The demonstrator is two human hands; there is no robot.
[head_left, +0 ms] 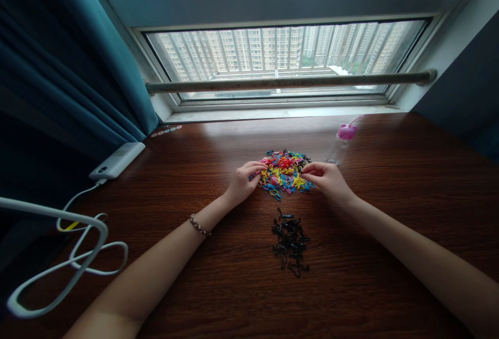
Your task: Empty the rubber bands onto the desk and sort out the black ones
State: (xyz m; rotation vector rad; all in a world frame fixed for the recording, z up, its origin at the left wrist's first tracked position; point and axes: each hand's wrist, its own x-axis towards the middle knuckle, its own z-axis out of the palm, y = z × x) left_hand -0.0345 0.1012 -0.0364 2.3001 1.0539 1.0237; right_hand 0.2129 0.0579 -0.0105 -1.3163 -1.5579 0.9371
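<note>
A pile of small multicoloured rubber bands point(286, 172) lies on the wooden table, with red, yellow, blue, pink and some black ones mixed together. My left hand point(245, 180) touches the pile's left edge, index finger stretched over the bands and thumb apart from it. At the right edge, my right hand point(329, 179) has its thumb and fingertips pinched together beside some black bands. Whatever is between those fingertips is too small to make out. Closer to me sits a separate heap of black rubber bands point(290, 240).
Behind my right hand stands a clear bottle point(338, 149) with a pink animal-shaped lid. A white power bank point(117, 161) with a looped white cable point(88, 235) lies at the left, by the blue curtain point(78, 58). A metal rail point(288, 83) crosses the window beyond the table point(218, 287).
</note>
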